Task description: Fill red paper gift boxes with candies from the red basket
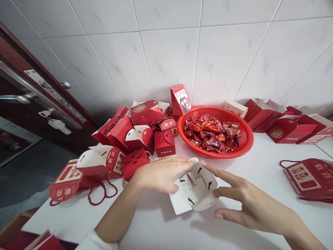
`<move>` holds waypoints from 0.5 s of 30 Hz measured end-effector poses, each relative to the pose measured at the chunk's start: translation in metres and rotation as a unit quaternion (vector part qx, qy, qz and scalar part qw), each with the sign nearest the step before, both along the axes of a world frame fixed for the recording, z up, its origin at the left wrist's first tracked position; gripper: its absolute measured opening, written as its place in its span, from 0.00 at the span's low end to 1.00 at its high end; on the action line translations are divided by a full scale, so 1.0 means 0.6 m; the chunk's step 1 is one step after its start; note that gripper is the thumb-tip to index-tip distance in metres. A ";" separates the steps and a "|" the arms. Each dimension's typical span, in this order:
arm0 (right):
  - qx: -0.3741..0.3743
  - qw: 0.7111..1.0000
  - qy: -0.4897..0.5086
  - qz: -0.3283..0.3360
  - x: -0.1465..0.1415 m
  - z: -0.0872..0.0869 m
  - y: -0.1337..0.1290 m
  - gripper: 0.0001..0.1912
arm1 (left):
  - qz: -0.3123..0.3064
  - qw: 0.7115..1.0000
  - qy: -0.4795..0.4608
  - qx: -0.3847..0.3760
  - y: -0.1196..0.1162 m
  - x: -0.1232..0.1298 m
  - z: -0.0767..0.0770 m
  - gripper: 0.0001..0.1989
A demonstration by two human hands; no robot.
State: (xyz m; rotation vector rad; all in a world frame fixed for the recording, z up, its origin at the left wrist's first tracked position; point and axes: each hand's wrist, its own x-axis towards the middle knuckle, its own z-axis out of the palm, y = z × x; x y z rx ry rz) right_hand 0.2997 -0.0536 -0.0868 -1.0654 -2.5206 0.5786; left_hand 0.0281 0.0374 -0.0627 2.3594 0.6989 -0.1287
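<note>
In the head view a paper box (201, 194) stands on the white table with its top unfolded and its white inside facing up. Several dark tabs or cord ends poke through its inner walls. My left hand (160, 173) lies along the box's left side, fingers stretched flat toward the back flap and thumb near the left flap. On the other side, my right hand (246, 199) is spread, its fingertips touching the back and right walls. Neither hand is closed round anything. The box's outside is mostly hidden.
Behind the box, a red plastic basket (248, 144) holds many red-wrapped candies (212, 133). Red gift boxes (147, 113) crowd the left; more boxes (278, 132) line the wall at right. A corded box (308, 178) lies at far right. A door with keys (58, 125) stands left.
</note>
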 end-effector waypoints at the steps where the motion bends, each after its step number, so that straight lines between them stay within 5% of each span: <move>1: 0.007 1.000 0.002 0.001 0.001 -0.002 -0.002 0.10 | 0.001 1.000 0.001 0.004 -0.003 -0.001 0.001 0.44; 5: 0.077 0.997 -0.022 0.003 -0.008 -0.020 -0.007 0.09 | 0.025 0.997 0.043 0.060 -0.018 -0.002 0.005 0.44; 9: 0.141 0.989 -0.033 0.026 -0.030 -0.039 -0.006 0.12 | 0.057 0.985 0.010 0.163 -0.046 0.016 0.012 0.30; 15: 0.199 0.979 -0.016 0.028 -0.041 -0.048 -0.003 0.16 | -0.030 0.986 0.016 0.164 -0.072 0.047 0.015 0.12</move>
